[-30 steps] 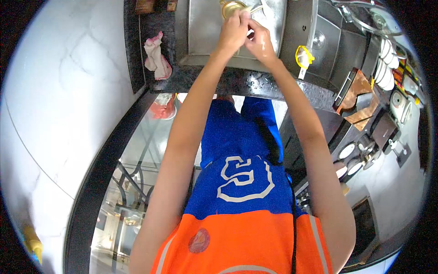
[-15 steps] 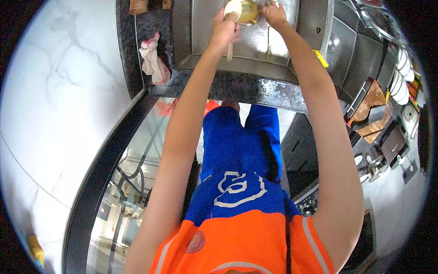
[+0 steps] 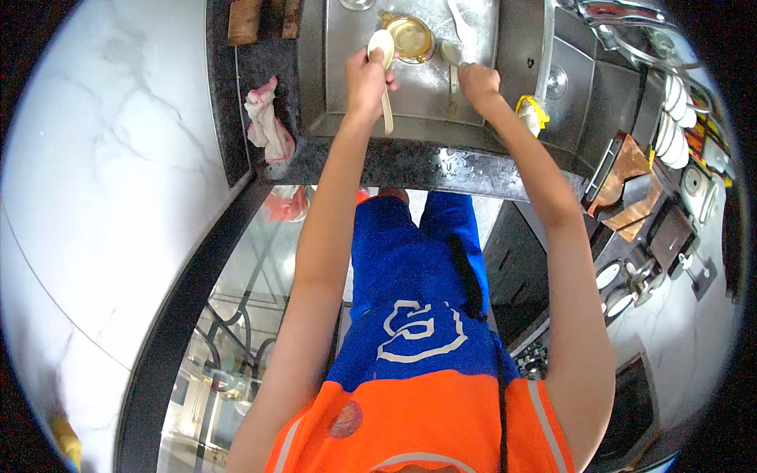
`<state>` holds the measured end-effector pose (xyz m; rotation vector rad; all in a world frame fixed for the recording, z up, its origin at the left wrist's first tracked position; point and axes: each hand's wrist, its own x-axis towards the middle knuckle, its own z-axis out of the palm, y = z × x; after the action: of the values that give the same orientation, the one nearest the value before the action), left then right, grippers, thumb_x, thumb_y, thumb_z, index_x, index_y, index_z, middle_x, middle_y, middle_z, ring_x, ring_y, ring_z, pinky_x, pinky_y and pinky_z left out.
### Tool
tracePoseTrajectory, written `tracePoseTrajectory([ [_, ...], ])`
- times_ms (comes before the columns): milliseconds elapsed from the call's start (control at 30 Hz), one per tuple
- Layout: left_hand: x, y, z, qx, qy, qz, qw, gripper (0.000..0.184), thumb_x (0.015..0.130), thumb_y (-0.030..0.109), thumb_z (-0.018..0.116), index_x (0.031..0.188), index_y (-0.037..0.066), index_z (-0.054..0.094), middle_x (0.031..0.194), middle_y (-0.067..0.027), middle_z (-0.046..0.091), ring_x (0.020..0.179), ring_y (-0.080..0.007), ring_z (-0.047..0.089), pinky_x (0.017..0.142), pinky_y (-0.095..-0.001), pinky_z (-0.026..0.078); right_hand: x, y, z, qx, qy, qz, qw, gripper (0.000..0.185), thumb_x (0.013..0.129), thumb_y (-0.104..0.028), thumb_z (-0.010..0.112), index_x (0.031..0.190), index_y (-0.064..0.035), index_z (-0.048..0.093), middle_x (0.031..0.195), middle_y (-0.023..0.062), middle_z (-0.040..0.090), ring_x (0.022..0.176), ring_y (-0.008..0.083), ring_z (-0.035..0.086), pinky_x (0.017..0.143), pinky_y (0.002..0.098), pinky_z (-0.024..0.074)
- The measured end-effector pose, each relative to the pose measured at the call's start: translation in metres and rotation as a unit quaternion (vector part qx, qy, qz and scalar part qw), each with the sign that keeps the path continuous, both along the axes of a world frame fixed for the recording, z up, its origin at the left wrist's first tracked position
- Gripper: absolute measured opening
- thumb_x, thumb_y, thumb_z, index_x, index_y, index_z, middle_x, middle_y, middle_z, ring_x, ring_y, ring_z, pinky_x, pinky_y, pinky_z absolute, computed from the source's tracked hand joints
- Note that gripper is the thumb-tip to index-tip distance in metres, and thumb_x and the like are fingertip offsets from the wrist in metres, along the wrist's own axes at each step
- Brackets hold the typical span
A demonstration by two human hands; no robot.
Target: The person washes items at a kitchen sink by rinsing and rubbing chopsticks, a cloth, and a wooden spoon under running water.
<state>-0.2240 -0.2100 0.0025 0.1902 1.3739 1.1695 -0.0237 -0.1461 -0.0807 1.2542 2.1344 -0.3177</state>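
Over the steel sink, my left hand is closed on a cream spoon, its bowl up and its handle hanging below the fingers. My right hand is closed beside a second pale spoon; its fingers are at the bowl end, and whether they grip it is unclear. Between the hands and farther up sits a glass cup of yellowish liquid. A white spoon lies in the sink to the cup's right.
A pink-edged cloth lies on the dark counter at the left. A yellow-and-white item is at the sink's right divider. Stacked white plates and a brown board stand farther right. The faucet is at the upper right.
My left hand has drawn back from the cup with the cream spoon. My right hand has moved down toward the pale spoon. The cup and more of the sink have come into view.
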Motion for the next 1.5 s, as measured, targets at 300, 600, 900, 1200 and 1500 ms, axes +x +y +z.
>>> tracePoseTrajectory([
  [300, 0.019, -0.013, 0.038, 0.011, -0.034, -0.018, 0.999, 0.017, 0.087, 0.022, 0.047, 0.101, 0.012, 0.043, 0.073, -0.0015, 0.047, 0.042, -0.0063, 0.033, 0.036, -0.0204, 0.027, 0.024, -0.049, 0.050, -0.065, 0.331, -0.247, 0.908, 0.031, 0.087, -0.024, 0.038, 0.094, -0.0022, 0.059, 0.086, 0.0248, 0.058, 0.087, 0.0386, 0.056, 0.076, 0.0445, 0.0433],
  [600, 0.045, -0.003, 0.107, 0.118, 0.136, -0.041, 0.983, 0.057, 0.081, 0.014, 0.059, 0.128, 0.016, 0.027, 0.096, -0.0060, 0.050, 0.063, -0.0078, 0.047, 0.043, -0.0191, 0.037, -0.050, -0.107, 0.205, 0.104, 0.455, -0.326, 0.822, 0.027, 0.086, -0.016, 0.042, 0.107, -0.0029, 0.053, 0.068, 0.0238, 0.058, 0.066, 0.0401, 0.057, 0.062, 0.0481, 0.0443],
  [900, 0.045, 0.001, 0.090, 0.193, 0.317, -0.048, 0.927, 0.038, 0.084, 0.009, 0.051, 0.120, 0.003, 0.040, 0.106, -0.0146, 0.050, 0.087, -0.0211, 0.052, 0.075, -0.0300, 0.044, -0.024, -0.081, 0.168, 0.063, 0.411, -0.342, 0.843, 0.028, 0.085, -0.018, 0.041, 0.098, 0.0010, 0.057, 0.080, 0.0287, 0.056, 0.080, 0.0411, 0.055, 0.070, 0.0473, 0.0419],
  [1200, 0.025, -0.026, 0.108, 0.056, 0.064, -0.088, 0.992, 0.027, 0.093, 0.025, 0.036, 0.109, 0.005, 0.043, 0.066, -0.0071, 0.051, 0.038, -0.0092, 0.037, 0.035, -0.0248, 0.035, 0.014, -0.034, -0.020, -0.057, 0.235, -0.312, 0.919, 0.035, 0.075, -0.021, 0.050, 0.103, -0.0005, 0.054, 0.098, 0.0245, 0.058, 0.095, 0.0348, 0.057, 0.082, 0.0413, 0.0447],
  [1500, 0.005, -0.032, 0.126, 0.070, -0.011, 0.051, 0.996, 0.034, 0.087, 0.012, 0.038, 0.121, 0.015, 0.041, 0.084, -0.0073, 0.054, 0.040, -0.0069, 0.031, 0.035, -0.0220, 0.029, -0.038, -0.010, 0.040, 0.088, 0.317, -0.241, 0.913, 0.051, 0.073, -0.033, 0.059, 0.114, -0.0038, 0.048, 0.097, 0.0226, 0.052, 0.100, 0.0375, 0.048, 0.079, 0.0484, 0.0434],
])
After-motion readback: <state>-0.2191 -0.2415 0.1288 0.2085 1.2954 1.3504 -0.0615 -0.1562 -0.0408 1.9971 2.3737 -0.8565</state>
